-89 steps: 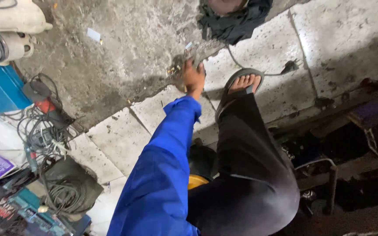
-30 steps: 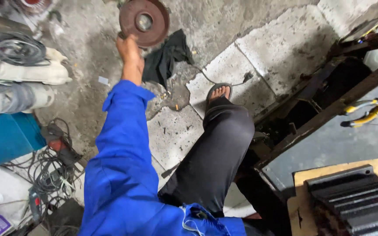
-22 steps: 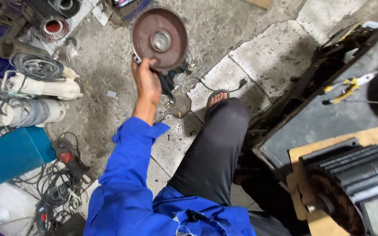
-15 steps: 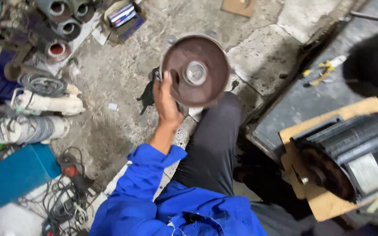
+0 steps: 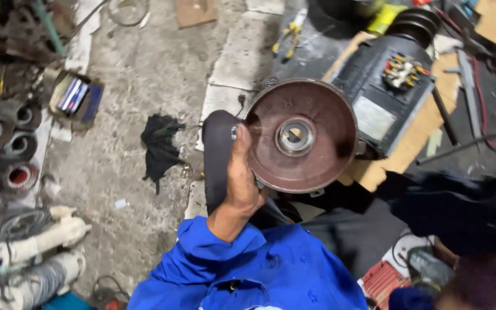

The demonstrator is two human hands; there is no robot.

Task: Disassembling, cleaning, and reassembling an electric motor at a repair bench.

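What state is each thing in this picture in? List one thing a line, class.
Left hand: shut on the disc's rim.
Round rusty disc: held up off the floor, hub facing the camera.
Black motor: lying on cardboard, terminals exposed.
Black rag: crumpled on the floor.
Yellow-handled pliers: lying on the floor.
Right hand: not clearly seen.

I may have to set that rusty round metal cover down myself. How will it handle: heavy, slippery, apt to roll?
The round metal cover looks like thick cast metal, so probably heavy for its size and stiff. The left hand grips only its rim, so it may tilt. Its rusty surface likely gives grip; set on edge, the round rim could roll.
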